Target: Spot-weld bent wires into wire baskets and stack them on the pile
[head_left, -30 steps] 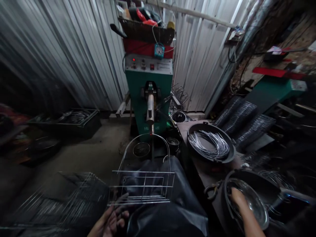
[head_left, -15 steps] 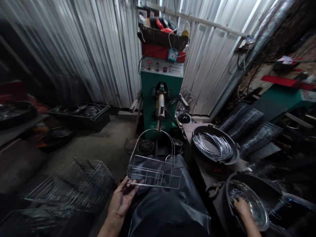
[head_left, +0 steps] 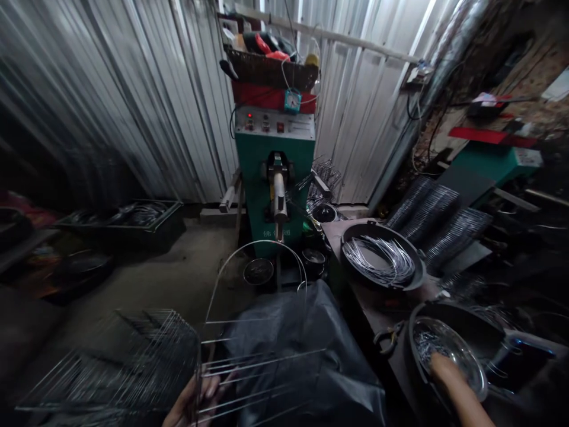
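My left hand (head_left: pixel 195 400) grips the lower left edge of a wire rack (head_left: pixel 253 350) with an arched top, held over my lap, which is covered by a black apron (head_left: pixel 306 356). The fingers curl round the wires at the frame's bottom edge. My right hand (head_left: pixel 444 369) reaches into a shiny metal bowl (head_left: pixel 448 356) of small wire pieces at the lower right; its fingers are hidden inside the bowl.
A green welding machine (head_left: pixel 273 172) stands straight ahead against a corrugated metal wall. A round black pan of wire loops (head_left: pixel 380 261) sits on the bench at right. A stack of finished wire racks (head_left: pixel 115 367) lies at lower left. Dark crates stand along the left wall.
The wire rack has come lower and nearer, and my left hand dropped towards the bottom edge. My right hand stays in the metal bowl.
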`<control>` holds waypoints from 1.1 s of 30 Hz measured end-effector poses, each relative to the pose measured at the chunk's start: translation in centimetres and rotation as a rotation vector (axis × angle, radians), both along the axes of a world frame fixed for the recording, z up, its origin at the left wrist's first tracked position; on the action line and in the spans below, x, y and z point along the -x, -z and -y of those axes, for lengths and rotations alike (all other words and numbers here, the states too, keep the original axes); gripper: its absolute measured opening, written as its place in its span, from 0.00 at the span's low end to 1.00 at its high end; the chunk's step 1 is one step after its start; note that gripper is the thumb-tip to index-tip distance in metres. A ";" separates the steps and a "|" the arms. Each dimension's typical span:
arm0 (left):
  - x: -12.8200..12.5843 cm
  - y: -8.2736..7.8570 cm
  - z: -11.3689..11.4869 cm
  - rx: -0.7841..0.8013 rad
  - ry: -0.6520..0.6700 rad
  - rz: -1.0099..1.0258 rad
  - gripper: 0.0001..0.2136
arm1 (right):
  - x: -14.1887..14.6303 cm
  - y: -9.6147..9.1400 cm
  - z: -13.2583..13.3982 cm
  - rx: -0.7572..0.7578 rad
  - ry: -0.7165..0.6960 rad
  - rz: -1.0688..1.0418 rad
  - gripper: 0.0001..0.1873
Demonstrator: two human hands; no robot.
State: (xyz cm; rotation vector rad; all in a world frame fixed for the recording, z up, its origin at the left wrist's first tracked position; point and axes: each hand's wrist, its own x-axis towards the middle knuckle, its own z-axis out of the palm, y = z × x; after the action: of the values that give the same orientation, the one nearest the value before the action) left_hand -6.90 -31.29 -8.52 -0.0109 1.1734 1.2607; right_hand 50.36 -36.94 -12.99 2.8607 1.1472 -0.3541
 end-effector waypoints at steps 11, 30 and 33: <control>-4.0 -4.5 -4.9 -0.433 0.174 -0.518 0.23 | 17.4 -12.5 -13.1 -0.732 -0.481 -0.619 0.15; -6.4 -1.5 -7.8 -0.404 0.153 -0.503 0.22 | 31.9 -9.8 -24.2 -0.843 -0.335 -1.508 0.16; -6.3 -2.0 -8.4 -0.433 0.149 -0.545 0.21 | 31.8 -10.4 -24.4 -0.875 -0.391 -1.421 0.15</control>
State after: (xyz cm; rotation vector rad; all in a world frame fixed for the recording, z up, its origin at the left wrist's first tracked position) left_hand -0.56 -22.92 -6.52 0.7684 1.3000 1.4029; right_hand 18.58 -12.51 -2.63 2.4705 2.3727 -2.6293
